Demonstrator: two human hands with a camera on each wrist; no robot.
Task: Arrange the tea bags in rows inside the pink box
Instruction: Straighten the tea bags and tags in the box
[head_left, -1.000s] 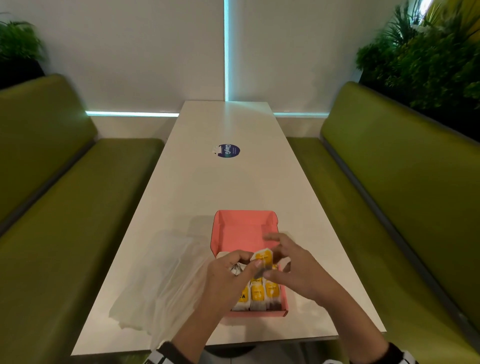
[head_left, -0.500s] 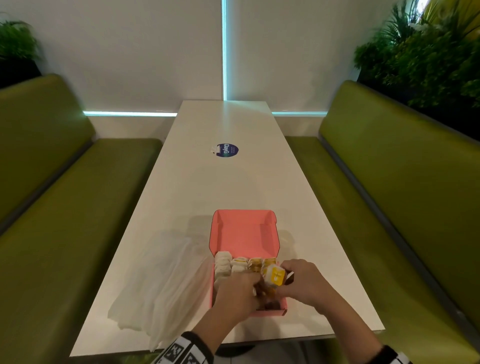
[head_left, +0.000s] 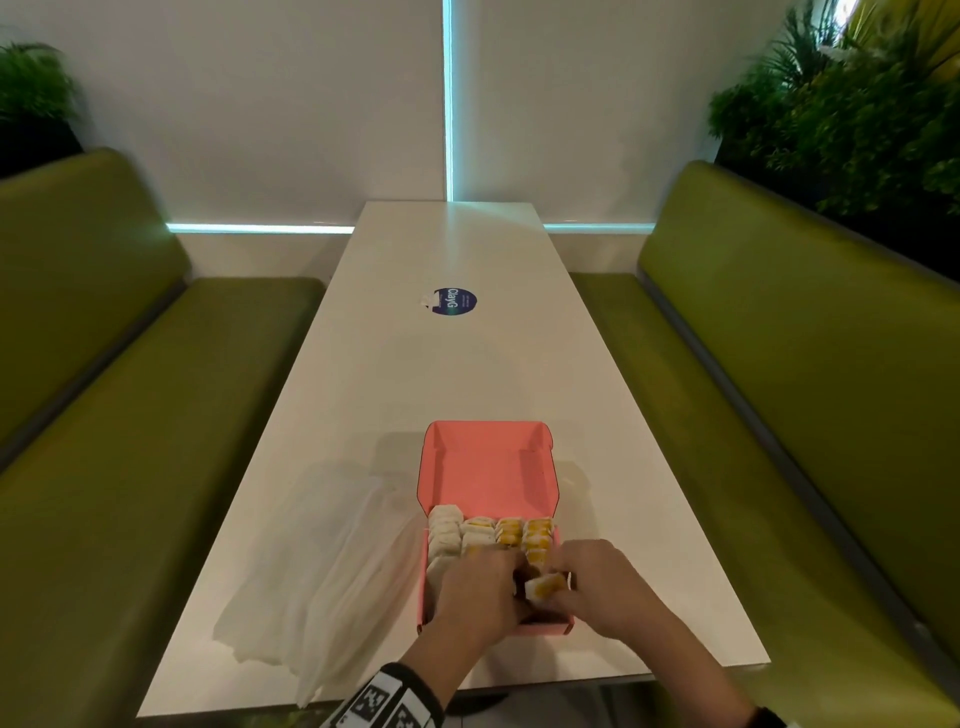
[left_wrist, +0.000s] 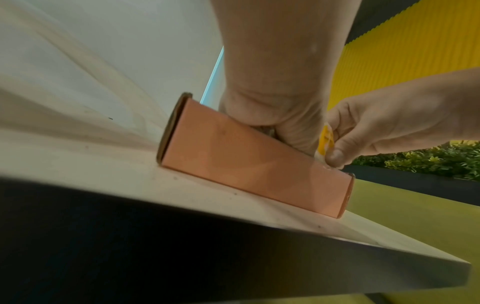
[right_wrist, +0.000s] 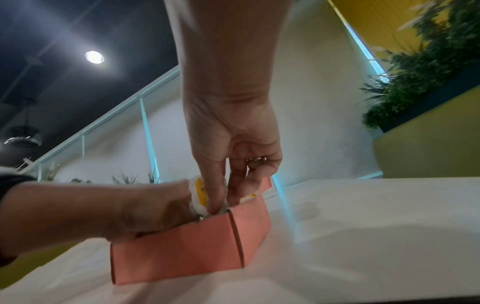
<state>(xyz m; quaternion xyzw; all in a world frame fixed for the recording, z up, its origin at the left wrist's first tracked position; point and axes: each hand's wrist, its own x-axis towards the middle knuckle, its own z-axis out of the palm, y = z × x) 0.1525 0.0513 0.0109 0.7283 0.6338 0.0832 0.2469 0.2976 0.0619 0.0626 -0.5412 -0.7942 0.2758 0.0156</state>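
Observation:
The pink box (head_left: 488, 467) lies open near the table's front edge, with its front wall (left_wrist: 246, 174) and corner (right_wrist: 207, 246) showing in the wrist views. Rows of tea bags (head_left: 488, 535) fill its middle, white on the left and yellow on the right. My right hand (head_left: 553, 590) pinches a yellow tea bag (head_left: 544, 586) between thumb and fingers over the near right corner; the same tea bag (right_wrist: 200, 193) shows in the right wrist view. My left hand (head_left: 511, 577) reaches down into the box beside it, and its fingers are hidden behind the wall.
A crumpled clear plastic bag (head_left: 322, 561) lies left of the box. A round blue sticker (head_left: 454, 302) sits farther up the white table (head_left: 447, 374). Green benches (head_left: 753, 415) run along both sides.
Both hands have dropped toward me with the yellow tea bag, from over the box's middle to its near right corner. That uncovered the rows farther back.

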